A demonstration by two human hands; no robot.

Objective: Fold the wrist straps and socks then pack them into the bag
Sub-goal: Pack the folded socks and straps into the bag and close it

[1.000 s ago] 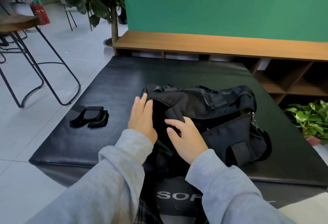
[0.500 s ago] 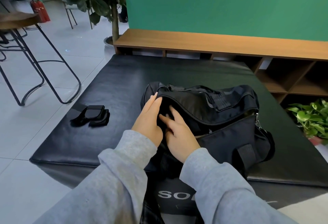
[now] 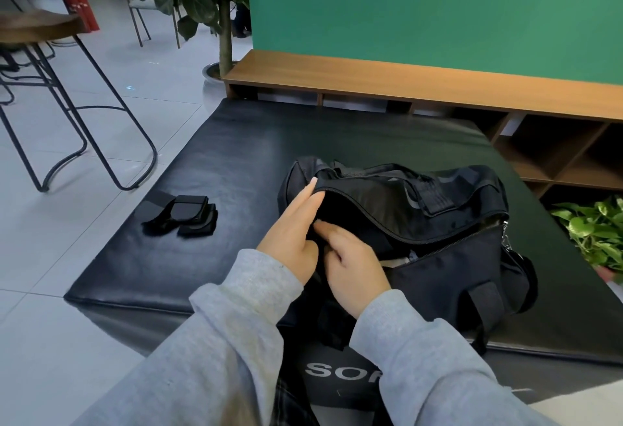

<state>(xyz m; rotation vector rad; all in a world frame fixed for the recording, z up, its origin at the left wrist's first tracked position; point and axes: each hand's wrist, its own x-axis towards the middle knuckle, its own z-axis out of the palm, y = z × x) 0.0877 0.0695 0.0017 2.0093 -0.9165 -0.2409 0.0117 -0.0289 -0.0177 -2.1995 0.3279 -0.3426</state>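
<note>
Head view coverage is dominated by a green wall (image 3: 438, 14), below which a long wooden bench (image 3: 404, 83) with open cubbies is set. A black padded mat (image 3: 236, 156) is laid on the tiled floor in front of the bench.

On the mat, right of centre, a black duffel bag (image 3: 438, 233) is positioned with its main zipper undone (the opening is lifted into an arch at the left end). The bag opening is held apart by the left hand (image 3: 293, 233): its fingers are kept straight along the outside of the raised zipper edge, with the thumb tucked under the flap, so that the fabric edge is pinched. The right hand (image 3: 354, 267) is placed at the mouth of the bag with its fingers curled into the opening; whether anything is grasped by it cannot be told, since the fingertips are blurred and partly hidden. Both forearms are covered by grey sleeves (image 3: 236, 341).

The folded black wrist straps (image 3: 188, 215) are stacked on the left part of the mat, well apart from the bag. Socks cannot be identified.

A metal-legged stool (image 3: 50, 54) and a potted tree (image 3: 224, 21) are located at upper left. A small green plant (image 3: 593, 233) is seen at the right edge.
</note>
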